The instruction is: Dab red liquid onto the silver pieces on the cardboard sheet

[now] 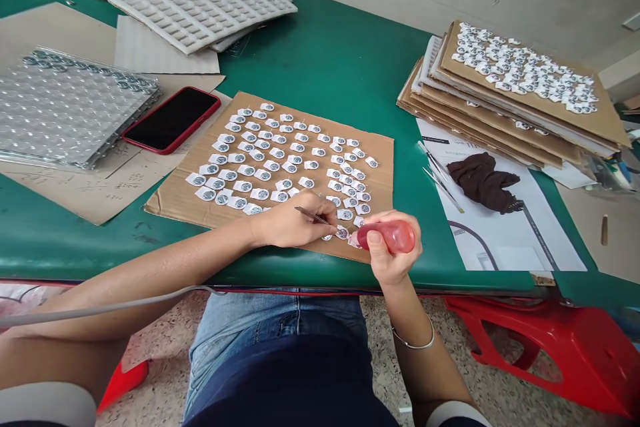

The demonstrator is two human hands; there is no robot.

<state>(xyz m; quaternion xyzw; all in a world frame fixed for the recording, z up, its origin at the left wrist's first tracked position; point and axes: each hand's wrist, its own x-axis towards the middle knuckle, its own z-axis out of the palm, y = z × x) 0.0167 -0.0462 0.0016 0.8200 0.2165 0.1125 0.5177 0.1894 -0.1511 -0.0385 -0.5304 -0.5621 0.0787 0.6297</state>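
The bottle [397,237] is translucent red; the tags [203,169] are white with silver-grey discs [223,198]. The tabletop [345,53] is green, the cardboard sheet [383,183] brown, the floor [453,341] speckled.

red bottle [395,237] | tipped leftward | slim dark tool [309,215] | slanted | white-tabbed discs [259,194] | flat on cardboard [173,202]
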